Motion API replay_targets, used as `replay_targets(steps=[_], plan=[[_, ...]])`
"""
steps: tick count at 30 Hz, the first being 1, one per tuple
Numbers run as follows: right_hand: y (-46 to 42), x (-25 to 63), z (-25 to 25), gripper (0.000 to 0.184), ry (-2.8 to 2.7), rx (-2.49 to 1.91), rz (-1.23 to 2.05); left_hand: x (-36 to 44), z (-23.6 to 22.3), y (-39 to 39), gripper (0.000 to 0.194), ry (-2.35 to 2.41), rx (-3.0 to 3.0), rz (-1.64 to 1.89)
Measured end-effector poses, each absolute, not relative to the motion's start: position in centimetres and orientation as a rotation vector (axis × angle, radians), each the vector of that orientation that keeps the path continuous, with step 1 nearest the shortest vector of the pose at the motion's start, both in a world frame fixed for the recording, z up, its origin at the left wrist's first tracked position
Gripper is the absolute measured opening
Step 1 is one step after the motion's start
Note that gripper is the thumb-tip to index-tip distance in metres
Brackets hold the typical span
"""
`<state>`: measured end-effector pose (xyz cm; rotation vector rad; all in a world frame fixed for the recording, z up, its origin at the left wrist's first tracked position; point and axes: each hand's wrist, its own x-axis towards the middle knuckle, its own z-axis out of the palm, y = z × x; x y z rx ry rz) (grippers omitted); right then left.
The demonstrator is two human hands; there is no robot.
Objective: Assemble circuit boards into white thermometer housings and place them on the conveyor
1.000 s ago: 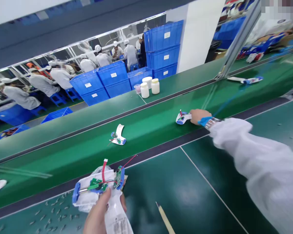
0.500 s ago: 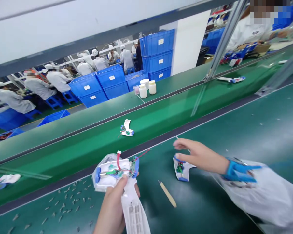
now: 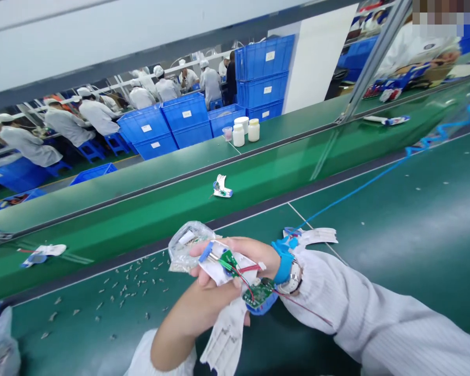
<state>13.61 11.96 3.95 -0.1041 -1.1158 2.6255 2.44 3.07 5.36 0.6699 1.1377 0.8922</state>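
room: white-capped workers [image 3: 97, 116] in pale smocks on blue stools [image 3: 117, 144], stacked blue plastic crates [image 3: 144, 125], white plastic bottles [image 3: 238, 136] further along
conveyor belt [image 3: 141, 214]: glossy green, one small white assembly [image 3: 222, 187] lying on it
bench mat [image 3: 376, 245]: smooth dark green with a soft sheen, dotted with small grey scraps [image 3: 53, 316]
white moulded housing [image 3: 215, 263]: up between both hands, above the bench mat, near the conveyor belt; matt and thin-walled, with one green circuit board [image 3: 227, 260] on it, a second green circuit board [image 3: 258, 293] off to one side on thin red wires [image 3: 245, 284], a blue end cap [image 3: 259, 309] below
clear plastic bag [image 3: 188, 245]: crumpled, shiny, bunched at the far end
printed paper strip [image 3: 225, 339]: limp, hanging below
left hand [image 3: 207, 303]: clenched around the underside of the housing
right hand [image 3: 250, 256]: fingers closed across the top, grasping it; blue wrist strap [image 3: 284, 261], steel wristwatch [image 3: 293, 277] at the wrist
risk: red wires liable to tear loose under a hard twist; slick bag prone to slipping; blue coiled cord [image 3: 356, 188] a possible snag; grey scraps a possible short if a board drops onto them
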Motion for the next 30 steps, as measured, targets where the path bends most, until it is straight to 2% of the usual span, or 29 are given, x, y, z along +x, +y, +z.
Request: replay_targets(steps=[3, 6, 9, 11, 12, 14, 16, 22, 30], plan=[[11.3, 13.3, 4.2, 0.063, -1.052, -0.085, 2.591, 1.7, 5.1, 3.1, 0.046, 1.067, 0.768, 0.876], [10.6, 13.2, 4.0, 0.053, -0.871, -0.142, 2.587, -0.2, 5.3, 2.6, 0.039, 1.165, 1.146, 0.820], [10.2, 13.3, 3.4, 0.036, -0.528, -0.388, 2.525, -2.2, 5.4, 1.8, 0.021, 1.631, 1.764, 0.628], [10.1, 13.5, 3.0, 0.032, -0.362, -0.534, 2.415, -2.5, 5.1, 1.2, 0.024, 2.080, 2.118, 0.785], [10.1, 13.6, 2.8, 0.031, -0.321, -0.574, 2.366, -2.1, 4.8, 0.9, 0.022, 2.087, 2.341, 0.839], [10.1, 13.8, 2.6, 0.029, -0.275, -0.625, 2.301, -0.7, 4.2, 0.6, 0.013, 1.805, 2.783, 0.901], [10.0, 14.0, 2.6, 0.028, -0.246, -0.664, 2.271, 1.1, 3.7, 0.6, 0.003, 1.690, 2.968, 0.938], [9.3, 14.3, 3.7, 0.024, -0.229, -0.765, 2.184, 2.4, 3.1, 1.8, 0.012, 1.798, 2.799, 1.145], [9.1, 14.4, 4.0, 0.022, -0.265, -0.831, 2.151, 2.1, 3.4, 1.2, 0.017, 1.828, 2.799, 1.168]])
